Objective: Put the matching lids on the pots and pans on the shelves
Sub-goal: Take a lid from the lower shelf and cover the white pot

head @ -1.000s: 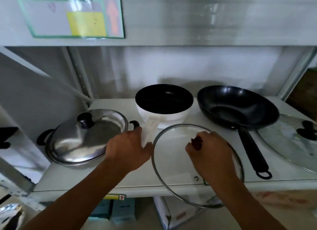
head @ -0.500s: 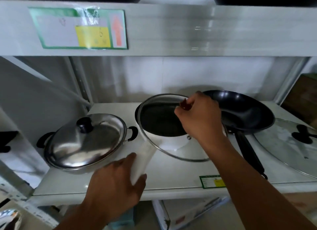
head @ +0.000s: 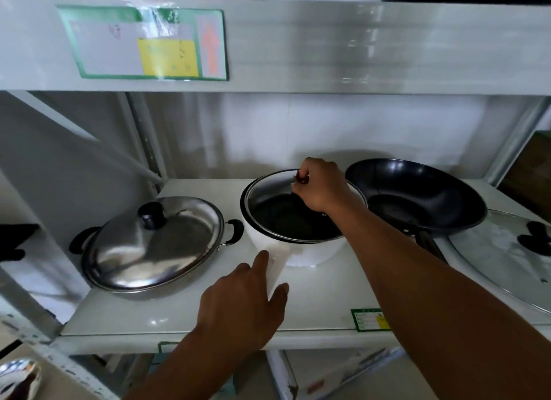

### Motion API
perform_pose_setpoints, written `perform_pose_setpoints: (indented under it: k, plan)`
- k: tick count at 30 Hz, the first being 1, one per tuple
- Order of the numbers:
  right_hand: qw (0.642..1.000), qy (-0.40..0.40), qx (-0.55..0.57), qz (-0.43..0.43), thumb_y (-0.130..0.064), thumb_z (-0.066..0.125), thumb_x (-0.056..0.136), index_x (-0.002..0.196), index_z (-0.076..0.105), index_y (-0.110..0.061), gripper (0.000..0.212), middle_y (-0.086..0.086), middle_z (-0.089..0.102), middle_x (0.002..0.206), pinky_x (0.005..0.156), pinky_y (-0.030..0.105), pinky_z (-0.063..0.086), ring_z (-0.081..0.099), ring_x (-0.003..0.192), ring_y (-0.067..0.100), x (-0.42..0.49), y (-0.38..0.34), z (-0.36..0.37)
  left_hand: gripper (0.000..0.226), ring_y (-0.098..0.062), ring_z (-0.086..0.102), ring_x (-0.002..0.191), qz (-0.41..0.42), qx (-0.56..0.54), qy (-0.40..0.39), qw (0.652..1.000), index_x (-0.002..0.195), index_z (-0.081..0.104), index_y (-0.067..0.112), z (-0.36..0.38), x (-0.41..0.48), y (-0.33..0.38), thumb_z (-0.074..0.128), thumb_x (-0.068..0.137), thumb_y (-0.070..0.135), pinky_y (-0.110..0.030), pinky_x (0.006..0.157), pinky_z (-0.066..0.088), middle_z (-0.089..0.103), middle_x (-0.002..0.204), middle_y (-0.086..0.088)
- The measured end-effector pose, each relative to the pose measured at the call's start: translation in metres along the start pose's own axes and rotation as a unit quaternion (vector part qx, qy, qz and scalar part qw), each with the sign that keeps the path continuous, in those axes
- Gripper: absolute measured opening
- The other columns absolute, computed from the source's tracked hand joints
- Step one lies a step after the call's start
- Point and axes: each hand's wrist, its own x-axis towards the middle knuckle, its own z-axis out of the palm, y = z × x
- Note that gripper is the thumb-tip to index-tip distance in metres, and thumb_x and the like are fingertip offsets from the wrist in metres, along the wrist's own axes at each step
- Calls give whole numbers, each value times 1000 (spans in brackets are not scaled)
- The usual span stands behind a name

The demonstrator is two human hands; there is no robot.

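A white saucepan with a black inside stands mid-shelf. A glass lid with a steel rim lies over its mouth, tilted slightly. My right hand grips the lid's reddish knob from above. My left hand holds the saucepan's white handle at the front. To the left sits a steel pot covered by its steel lid with a black knob. To the right is a black wok without a lid. A large glass lid lies flat at the far right.
The white shelf carries a green price tag at its front edge. An upper shelf rail with a green and yellow label hangs close overhead. Diagonal braces and the shelf post stand at the left. Boxes sit below.
My right hand has carried the glass lid from the shelf's front edge back onto the white saucepan. My left hand slid down the handle toward me.
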Motion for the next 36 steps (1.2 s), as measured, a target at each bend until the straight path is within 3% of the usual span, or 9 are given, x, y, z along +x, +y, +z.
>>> perform_pose_setpoints:
  k: [6, 16, 21, 36]
  plan:
    - [1000, 24, 8, -14, -28, 67, 84, 97, 67, -13, 21, 9, 70, 102, 79, 33, 45, 61, 101, 32, 2, 1, 7, 54, -16, 62, 94, 12, -23, 20, 999, 142, 29, 32, 2, 1, -2, 44, 93, 47, -28, 78, 49, 64, 110, 2]
    - [999, 26, 11, -40, -27, 65, 86, 99, 64, -11, 21, 10, 69, 104, 80, 34, 44, 60, 102, 32, 8, 2, 15, 50, -17, 63, 90, 4, -42, 39, 998, 138, 38, 32, 2, 2, 0, 47, 92, 46, -27, 74, 47, 66, 104, 1]
    - [999, 31, -18, -34, -26, 64, 86, 99, 63, -13, 18, 11, 67, 103, 71, 31, 40, 60, 100, 33, 9, 5, 15, 47, -16, 63, 83, 5, -46, 41, 998, 136, 39, 33, 2, 0, 1, 48, 91, 46, -30, 74, 51, 65, 97, 2]
    - [997, 43, 9, -58, -27, 68, 85, 99, 63, -11, 22, 9, 69, 103, 77, 32, 42, 60, 101, 31, 5, 4, 25, 50, -20, 64, 87, -15, -44, 23, 999, 138, 39, 34, 0, 1, 0, 49, 90, 46, -34, 78, 53, 67, 100, 1]
